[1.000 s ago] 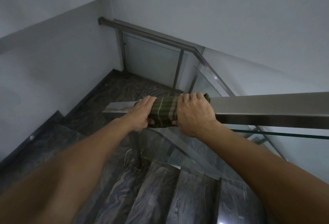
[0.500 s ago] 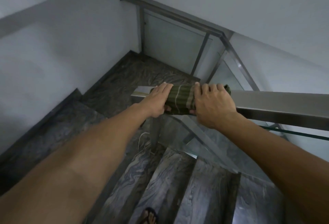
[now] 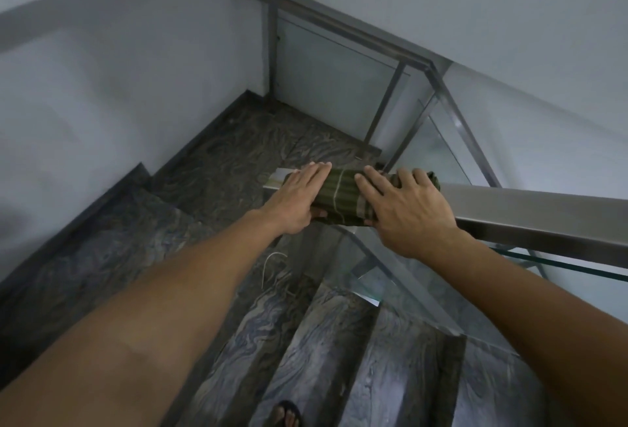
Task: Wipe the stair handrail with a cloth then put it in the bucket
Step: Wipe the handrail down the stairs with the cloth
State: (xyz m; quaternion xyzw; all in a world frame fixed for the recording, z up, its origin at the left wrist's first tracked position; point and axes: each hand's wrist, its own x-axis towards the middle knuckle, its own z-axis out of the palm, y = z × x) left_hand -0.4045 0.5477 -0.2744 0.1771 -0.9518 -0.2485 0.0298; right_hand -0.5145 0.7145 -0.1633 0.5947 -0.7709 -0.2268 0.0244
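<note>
A dark green striped cloth is wrapped over the steel handrail close to the rail's left end. My left hand presses on the cloth's left part, fingers stretched flat over the top and thumb under the rail. My right hand covers the cloth's right part, fingers spread over it and thumb below. Only the strip of cloth between my two hands and a small corner past the right fingers show. No bucket is in view.
Marbled dark stone steps descend below me to a landing by white walls. A glass panel hangs under the rail. A second steel handrail runs along the far landing. My sandalled foot is on a step.
Both hands have slid the cloth toward the rail's left end, leaving less bare rail beyond it. My fingers have loosened from a curl and now lie spread. The view has tilted further down.
</note>
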